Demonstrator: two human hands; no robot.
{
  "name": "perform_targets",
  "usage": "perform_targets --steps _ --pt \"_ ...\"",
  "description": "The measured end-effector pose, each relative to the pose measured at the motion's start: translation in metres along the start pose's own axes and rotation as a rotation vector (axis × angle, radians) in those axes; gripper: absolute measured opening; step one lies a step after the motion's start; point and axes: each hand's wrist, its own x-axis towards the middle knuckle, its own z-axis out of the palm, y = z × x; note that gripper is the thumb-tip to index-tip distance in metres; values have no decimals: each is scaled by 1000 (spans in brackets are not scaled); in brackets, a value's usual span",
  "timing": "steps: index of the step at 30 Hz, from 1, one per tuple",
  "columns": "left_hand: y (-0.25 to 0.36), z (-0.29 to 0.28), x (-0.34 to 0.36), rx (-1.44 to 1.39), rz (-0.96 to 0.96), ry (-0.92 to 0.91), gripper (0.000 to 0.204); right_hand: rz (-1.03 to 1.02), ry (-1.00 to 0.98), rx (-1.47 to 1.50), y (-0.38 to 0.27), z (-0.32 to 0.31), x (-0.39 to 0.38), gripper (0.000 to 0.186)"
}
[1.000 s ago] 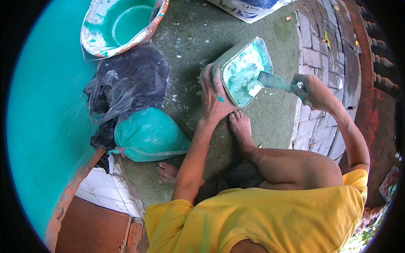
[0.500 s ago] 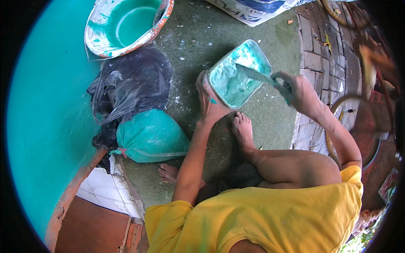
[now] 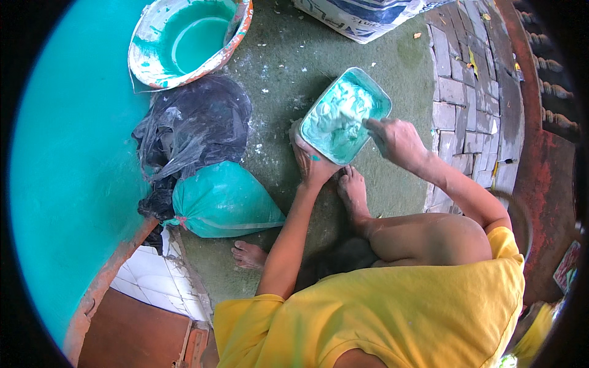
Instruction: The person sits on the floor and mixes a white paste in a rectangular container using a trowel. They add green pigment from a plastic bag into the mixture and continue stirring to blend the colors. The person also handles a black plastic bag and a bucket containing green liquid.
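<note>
My left hand is closed on the near left side of a rectangular tub, with a green smear at the wrist. The tub tilts so that its open top shows. Inside lies a thick pale-green and white paste, unevenly mixed. My right hand grips the handle of a putty knife at the tub's right side. Its blade dips into the paste and is partly blurred. Most of the handle is hidden by my fingers.
A paint-smeared bucket with green liquid stands at the far left. Nearer lie a black plastic bag and a tied green sack, beside a teal wall. A white printed sack is at the top, brick paving at the right.
My right hand has moved left and closer to the tub, carrying the putty knife deeper over the paste. The tub has shifted slightly nearer to me, still in my left hand.
</note>
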Motion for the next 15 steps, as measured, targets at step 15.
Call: perform_targets --steps 15 --pt "-1 1 -8 -24 -117 -96 134 131 -229 234 -17 -43 -3 15"
